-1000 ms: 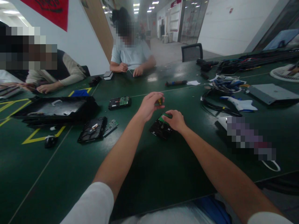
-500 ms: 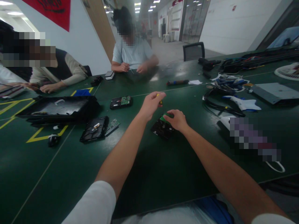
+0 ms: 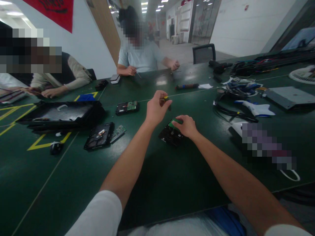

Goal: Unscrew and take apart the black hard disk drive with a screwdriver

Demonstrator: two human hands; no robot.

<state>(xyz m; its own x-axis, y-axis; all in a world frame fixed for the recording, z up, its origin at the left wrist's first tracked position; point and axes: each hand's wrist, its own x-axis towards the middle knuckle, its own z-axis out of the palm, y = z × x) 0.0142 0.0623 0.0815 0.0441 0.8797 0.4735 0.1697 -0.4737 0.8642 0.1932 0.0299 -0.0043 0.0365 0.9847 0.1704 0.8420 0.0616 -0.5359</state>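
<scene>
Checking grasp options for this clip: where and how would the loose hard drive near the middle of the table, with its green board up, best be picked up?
Take the hard drive by its two long side edges, coming straight down from above. It lies flat on the table with bare surface around it, so both edges are free; pinching the edges keeps fingers off the exposed board.

Hard drive point(image 3: 169, 135) on the table point(image 3: 172, 183), centre, under the right hand point(image 3: 186, 126). Left hand point(image 3: 156, 109) raised just behind and left of it, gripping a small screwdriver point(image 3: 167, 99). Second drive point(image 3: 126, 107) further left and behind; third, opened drive point(image 3: 98, 136) left; tray point(image 3: 59, 114) beyond that. Cables point(image 3: 228, 109) right. Two seated people point(image 3: 145, 55) at the far edge.
</scene>
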